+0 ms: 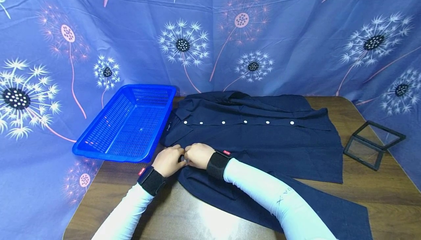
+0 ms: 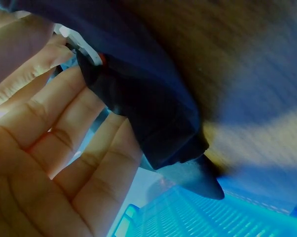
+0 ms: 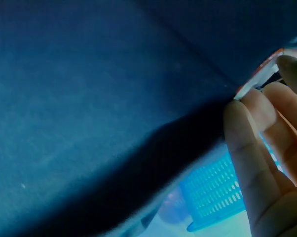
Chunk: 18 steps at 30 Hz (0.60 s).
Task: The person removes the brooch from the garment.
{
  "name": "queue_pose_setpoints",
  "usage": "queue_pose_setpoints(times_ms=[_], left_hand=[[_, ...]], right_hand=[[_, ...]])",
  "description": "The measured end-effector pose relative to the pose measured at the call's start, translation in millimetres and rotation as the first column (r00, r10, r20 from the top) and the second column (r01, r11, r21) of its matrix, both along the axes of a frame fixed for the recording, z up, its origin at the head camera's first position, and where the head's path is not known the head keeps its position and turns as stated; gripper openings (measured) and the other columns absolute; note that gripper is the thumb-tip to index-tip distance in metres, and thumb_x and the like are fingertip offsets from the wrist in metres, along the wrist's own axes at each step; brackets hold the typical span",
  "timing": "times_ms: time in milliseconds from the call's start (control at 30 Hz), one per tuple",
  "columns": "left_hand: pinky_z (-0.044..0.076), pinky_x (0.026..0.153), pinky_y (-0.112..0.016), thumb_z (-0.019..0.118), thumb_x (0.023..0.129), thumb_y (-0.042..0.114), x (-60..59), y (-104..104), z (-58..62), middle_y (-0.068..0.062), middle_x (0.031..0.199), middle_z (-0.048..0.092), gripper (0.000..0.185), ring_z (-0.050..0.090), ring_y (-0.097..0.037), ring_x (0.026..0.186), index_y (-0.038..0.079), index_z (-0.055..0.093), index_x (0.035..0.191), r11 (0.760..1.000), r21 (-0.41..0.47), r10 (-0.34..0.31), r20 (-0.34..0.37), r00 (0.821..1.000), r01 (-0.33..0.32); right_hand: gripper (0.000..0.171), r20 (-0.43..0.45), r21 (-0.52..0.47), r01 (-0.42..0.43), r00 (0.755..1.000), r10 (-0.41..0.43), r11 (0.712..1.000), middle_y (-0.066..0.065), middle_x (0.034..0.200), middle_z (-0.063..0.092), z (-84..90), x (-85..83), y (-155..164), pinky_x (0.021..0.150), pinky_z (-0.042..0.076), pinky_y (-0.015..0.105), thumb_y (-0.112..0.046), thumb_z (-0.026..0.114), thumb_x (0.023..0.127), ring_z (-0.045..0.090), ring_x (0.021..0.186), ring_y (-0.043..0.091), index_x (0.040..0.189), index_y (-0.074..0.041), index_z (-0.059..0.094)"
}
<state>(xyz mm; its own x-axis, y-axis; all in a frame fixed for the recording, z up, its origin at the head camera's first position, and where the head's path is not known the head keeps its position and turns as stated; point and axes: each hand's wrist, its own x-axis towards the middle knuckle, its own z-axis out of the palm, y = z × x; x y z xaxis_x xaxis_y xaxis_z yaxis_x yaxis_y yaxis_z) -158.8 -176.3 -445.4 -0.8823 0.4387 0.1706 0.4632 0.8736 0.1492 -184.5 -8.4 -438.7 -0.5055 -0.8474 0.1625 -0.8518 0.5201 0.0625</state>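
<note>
— Shirt [image 1: 256, 137], dark navy, white buttons: spread flat across brown table [image 1: 378, 192], collar toward backdrop, placket buttoned, one sleeve trailing toward near edge.

— Position of hands?

— Left hand [image 1: 168, 160] and right hand [image 1: 198, 155]: knuckle to knuckle at shirt's near-left edge, just beside blue basket [image 1: 128, 123].

— Grip?

— Left: fingers bunched round a fold of navy cloth, small white-and-red tag [image 2: 95, 57] at fingertips, per left wrist view. Right: fingertips [image 3: 237, 116] closed on same cloth edge, same tag showing between them, per right wrist view. Narrow pinches, both holding fabric.

— Step in hand, by judgement?

— Fine work at sleeve end or hem; cannot tell whether a cuff button or only the tag. Advice: keep cloth taut between the two pinches, hold close to the edge, avoid dragging the flattened body out of shape.

— Other items?

— Basket: empty, perforated, left of shirt, tilted over table edge. Black frame stand [image 1: 373, 145]: far right, well apart from shirt. Blue dandelion backdrop [image 1: 210, 31] behind.
</note>
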Motion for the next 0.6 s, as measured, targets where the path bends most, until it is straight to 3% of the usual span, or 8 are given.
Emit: queue_pose_setpoints(times_ms=[233,600], left_hand=[[0.041,0.053,-0.036,0.083,0.071,0.024,-0.2,1,0.2,0.001,0.068,0.054,0.022,0.059,-0.020,0.061,0.011,0.066,0.075,1.000,0.002,0.004,-0.002,1.000,-0.004],[0.045,0.055,-0.039,0.084,0.071,0.031,-0.7,0,-2.1,-0.001,0.070,0.057,0.028,0.063,-0.025,0.065,0.012,0.064,0.072,1.000,0.003,0.013,-0.021,1.000,-0.013]], right_hand=[[0.004,-0.137,0.058,0.009,0.991,-0.001,0.998,-0.007,0.084,0.070,-0.9,1.9,-3,0.069,0.053,0.027,-0.025,0.075,0.078,0.067,0.075,0.012,0.082,-0.026,0.076],[0.007,-0.218,0.078,0.058,0.975,-0.040,0.995,-0.008,0.084,0.070,-6.5,2.7,-12,0.066,0.053,0.025,-0.028,0.070,0.080,0.066,0.074,0.011,0.085,-0.025,0.072]])
